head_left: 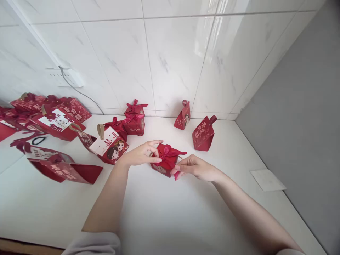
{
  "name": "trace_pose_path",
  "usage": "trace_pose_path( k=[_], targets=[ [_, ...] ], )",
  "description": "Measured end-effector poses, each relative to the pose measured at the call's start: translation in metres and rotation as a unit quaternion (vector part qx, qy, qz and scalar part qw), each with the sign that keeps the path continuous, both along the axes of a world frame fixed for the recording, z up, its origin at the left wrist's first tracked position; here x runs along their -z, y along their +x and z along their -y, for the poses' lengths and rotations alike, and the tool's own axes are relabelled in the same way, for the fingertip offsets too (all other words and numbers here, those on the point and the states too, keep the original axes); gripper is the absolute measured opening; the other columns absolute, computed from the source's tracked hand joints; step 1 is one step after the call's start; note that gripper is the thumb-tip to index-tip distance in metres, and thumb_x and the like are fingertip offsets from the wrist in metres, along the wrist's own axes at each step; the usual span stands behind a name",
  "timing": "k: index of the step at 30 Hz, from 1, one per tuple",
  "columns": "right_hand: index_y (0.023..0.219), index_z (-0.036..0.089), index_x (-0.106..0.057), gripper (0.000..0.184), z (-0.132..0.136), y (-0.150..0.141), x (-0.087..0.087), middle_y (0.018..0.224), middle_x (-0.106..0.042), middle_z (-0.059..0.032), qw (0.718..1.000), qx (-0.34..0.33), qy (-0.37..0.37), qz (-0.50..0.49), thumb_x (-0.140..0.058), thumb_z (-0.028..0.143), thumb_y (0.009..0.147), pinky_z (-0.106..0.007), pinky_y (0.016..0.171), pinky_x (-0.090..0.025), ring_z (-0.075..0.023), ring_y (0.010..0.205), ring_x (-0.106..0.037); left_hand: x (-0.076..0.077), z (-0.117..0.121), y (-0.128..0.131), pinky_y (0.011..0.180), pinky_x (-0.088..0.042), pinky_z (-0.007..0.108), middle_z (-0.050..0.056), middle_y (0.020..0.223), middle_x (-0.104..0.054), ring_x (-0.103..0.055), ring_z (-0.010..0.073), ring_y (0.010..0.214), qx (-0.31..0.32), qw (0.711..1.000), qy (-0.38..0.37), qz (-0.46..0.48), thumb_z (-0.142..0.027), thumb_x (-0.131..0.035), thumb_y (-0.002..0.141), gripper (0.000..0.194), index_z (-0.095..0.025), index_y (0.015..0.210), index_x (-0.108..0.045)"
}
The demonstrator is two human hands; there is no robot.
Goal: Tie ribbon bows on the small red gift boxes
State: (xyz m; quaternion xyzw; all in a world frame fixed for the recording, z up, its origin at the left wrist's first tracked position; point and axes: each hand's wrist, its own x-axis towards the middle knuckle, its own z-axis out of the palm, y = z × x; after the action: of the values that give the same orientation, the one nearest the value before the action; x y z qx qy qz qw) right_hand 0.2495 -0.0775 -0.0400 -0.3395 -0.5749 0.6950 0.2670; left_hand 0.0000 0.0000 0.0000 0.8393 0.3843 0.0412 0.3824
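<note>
Head view: shows a white marble-patterned tiled wall [172, 63], above a white, smooth worktop [159, 219] and beside a plain grey panel [305, 117] at the right; on the worktop at far left, gathers crowded red printed gift boxes [60, 122]; nearer, lays down a red, open-sided paper carton [62, 170]; near the left hand [140, 154], adds a red-and-white box with a cartoon couple [114, 145], and behind it, red boxes tied with bows [135, 125]; near the wall at the right, sets apart a tapered red box with a loop handle [204, 136] and a smaller looped red box [182, 118].

Between both hands, on the worktop, places a small red paper box [162, 168]; touches its left side and top with the left hand, wide in grip between thumb and forefinger; pinches a loose end of the shiny crimson ribbon [166, 151] at its right front corner with the right hand [195, 168], narrow in grip.
</note>
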Motion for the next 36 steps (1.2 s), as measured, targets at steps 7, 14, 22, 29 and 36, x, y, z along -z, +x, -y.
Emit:
trace_pose_path(
  k=[7,14,22,29,36],
  targets=[
    [0.092,0.017,-0.075,0.038,-0.003,0.011,-0.007,0.089,-0.071,-0.0076,0.993,-0.032,0.048,0.107,-0.057,0.050,0.088,-0.035,0.084,-0.048,-0.0211,0.087,-0.065,-0.003,-0.002,-0.006,0.103,-0.041,0.035,0.003,0.156,-0.026,-0.025,0.0290,0.143,0.003,1.000,-0.026,0.014,-0.058,-0.051,0.084,0.041,-0.021,0.082,-0.068],
    [0.093,0.016,-0.073,0.037,-0.008,0.016,-0.005,0.092,-0.070,-0.0072,0.994,-0.049,0.068,0.076,-0.055,0.048,0.090,-0.034,0.086,-0.047,-0.0203,0.089,-0.063,0.000,-0.004,-0.009,0.103,-0.041,0.035,0.002,0.160,-0.013,-0.018,0.0307,0.145,0.056,0.996,-0.072,0.013,-0.053,-0.063,0.078,0.034,-0.022,0.086,-0.073],
    [0.088,0.015,-0.070,0.039,-0.008,0.016,-0.004,0.089,-0.069,-0.0069,0.996,-0.044,0.063,0.054,-0.055,0.052,0.088,-0.035,0.088,-0.046,-0.0192,0.087,-0.063,-0.002,0.002,-0.004,0.113,-0.028,0.042,0.002,0.159,-0.015,-0.008,0.0299,0.147,0.017,0.999,-0.036,-0.035,-0.060,-0.065,0.073,0.039,-0.024,0.087,-0.069],
    [0.096,0.017,-0.073,0.038,-0.007,0.011,-0.004,0.093,-0.070,-0.0062,0.996,-0.054,0.040,0.064,-0.061,0.051,0.085,-0.033,0.087,-0.045,-0.0184,0.088,-0.061,-0.006,0.008,0.004,0.114,-0.026,0.043,-0.003,0.160,-0.009,-0.008,0.0291,0.147,-0.009,1.000,-0.007,0.008,-0.058,-0.050,0.085,0.040,-0.025,0.089,-0.072],
    [0.098,0.016,-0.074,0.038,-0.008,0.013,-0.001,0.097,-0.071,-0.0072,0.996,-0.054,0.041,0.066,-0.058,0.049,0.087,-0.035,0.091,-0.045,-0.0204,0.093,-0.063,0.003,0.005,0.006,0.118,-0.007,0.049,-0.008,0.159,-0.008,0.009,0.0301,0.147,0.045,0.998,-0.010,-0.042,-0.058,-0.068,0.072,0.035,-0.029,0.090,-0.074]
  ],
)
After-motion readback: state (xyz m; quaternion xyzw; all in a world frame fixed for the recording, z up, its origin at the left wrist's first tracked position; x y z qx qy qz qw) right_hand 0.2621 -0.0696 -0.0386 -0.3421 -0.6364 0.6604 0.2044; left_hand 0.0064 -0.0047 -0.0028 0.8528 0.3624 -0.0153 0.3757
